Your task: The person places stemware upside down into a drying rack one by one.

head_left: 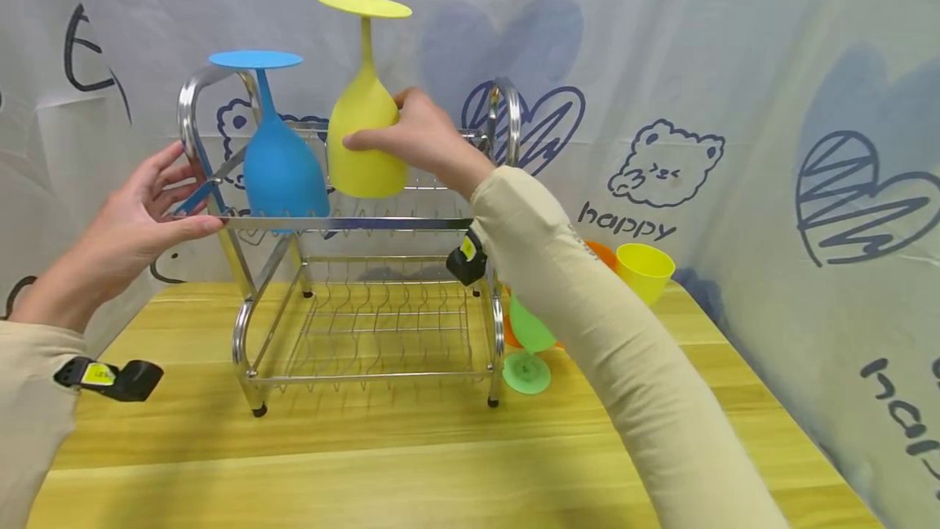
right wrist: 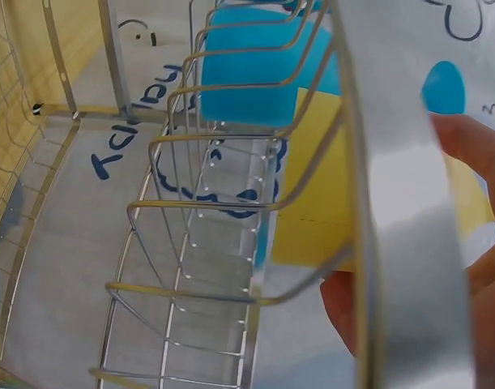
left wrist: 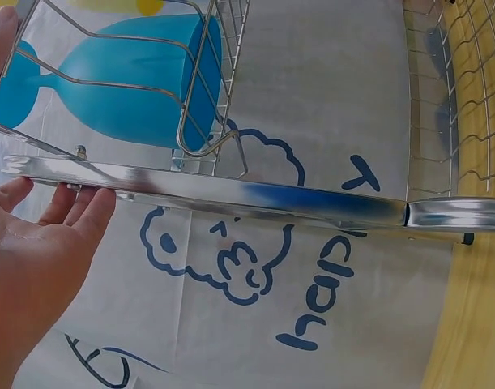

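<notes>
Head view has the right hand (head_left: 419, 137) grasping the bowl of a yellow plastic goblet (head_left: 360, 108), thumb across its front and the other fingers mostly hidden behind. The goblet is upside down, its flat foot uppermost and its rim over the upper tier of a silver metal two-tier dish rack (head_left: 360, 224). Whether that rim touches the wires is unclear; from the right wrist, it shows behind the wire loops and the front rail.

The left hand (head_left: 139, 215) holds the rack's left end, thumb at the front corner, the other fingers behind the upright; the left wrist view shows fingertips against the shiny side frame.

Just left of the yellow goblet, a blue plastic goblet (head_left: 285, 170) stands upside down at the left end of the upper tier, its rim reaching below the front rail. Beneath is the wire lower tier (head_left: 382, 376).

Right of the rack, partly covered by the beige right sleeve (head_left: 617, 325), a green goblet (head_left: 527, 374) stands upright on its foot, with a yellow cup-shaped bowl (head_left: 646, 268) and an orange rim (head_left: 604, 254) farther back. All this is on a yellow wood-grain tabletop (head_left: 330, 472), before a pale cloth (head_left: 734, 64) printed with blue hearts and bear faces.
</notes>
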A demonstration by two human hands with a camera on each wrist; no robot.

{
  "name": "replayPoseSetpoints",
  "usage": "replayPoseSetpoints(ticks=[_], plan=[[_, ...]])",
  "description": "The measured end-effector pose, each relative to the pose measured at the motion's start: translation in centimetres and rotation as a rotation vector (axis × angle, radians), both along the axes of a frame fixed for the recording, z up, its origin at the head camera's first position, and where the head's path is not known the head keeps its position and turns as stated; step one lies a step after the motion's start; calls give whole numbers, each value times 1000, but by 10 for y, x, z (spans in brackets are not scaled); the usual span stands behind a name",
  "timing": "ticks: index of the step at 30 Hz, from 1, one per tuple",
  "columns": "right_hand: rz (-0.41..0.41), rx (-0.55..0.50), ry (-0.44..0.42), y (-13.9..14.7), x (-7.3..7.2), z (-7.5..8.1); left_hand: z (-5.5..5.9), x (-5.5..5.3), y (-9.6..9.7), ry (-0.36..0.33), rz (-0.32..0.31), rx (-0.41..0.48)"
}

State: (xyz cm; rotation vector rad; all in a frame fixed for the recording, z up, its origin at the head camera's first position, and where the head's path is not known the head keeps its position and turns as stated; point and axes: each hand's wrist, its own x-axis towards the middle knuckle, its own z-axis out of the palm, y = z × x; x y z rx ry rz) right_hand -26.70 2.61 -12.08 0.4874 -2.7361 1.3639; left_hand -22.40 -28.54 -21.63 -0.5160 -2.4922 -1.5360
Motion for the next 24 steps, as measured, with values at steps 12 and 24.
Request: replayPoseSetpoints(ticks=[12, 24], plan=[[-27, 0, -66, -10, -16, -9, 0, 0, 1, 5, -1, 0], [30, 127, -74, -18, -18, -23, -2, 0, 1, -9, -19, 37]])
